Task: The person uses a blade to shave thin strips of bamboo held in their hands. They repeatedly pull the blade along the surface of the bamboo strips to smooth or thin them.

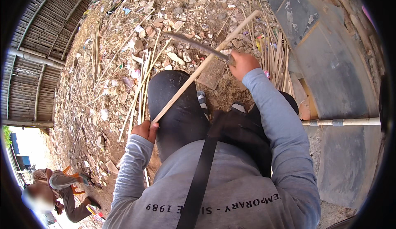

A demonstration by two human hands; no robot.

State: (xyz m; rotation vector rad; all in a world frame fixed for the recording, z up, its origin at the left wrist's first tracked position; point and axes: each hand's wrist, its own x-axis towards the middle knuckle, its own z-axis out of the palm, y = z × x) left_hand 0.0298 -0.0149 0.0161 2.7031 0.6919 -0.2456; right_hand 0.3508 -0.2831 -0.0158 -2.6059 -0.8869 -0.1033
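Note:
My left hand [145, 131] is closed round the near end of a long pale bamboo strip [185, 86], beside my left thigh. The strip slants across that knee, away and to the right, with its far end beyond my knees. In my closed right hand [246, 65] is a long-bladed knife [194, 43], its dark blade pointing left. The blade crosses the strip close to my right fist; whether the edge bites into it I cannot tell. Most of the knife's handle is hidden by my fingers.
Split bamboo strips lie left of my knee [145, 80] and in a pile [281, 60] to the right. Stones and litter cover the ground [119, 47]. Grey panels [330, 68] stand at the right, a bamboo wall [35, 27] at the left. Another person [62, 187] sits at the lower left.

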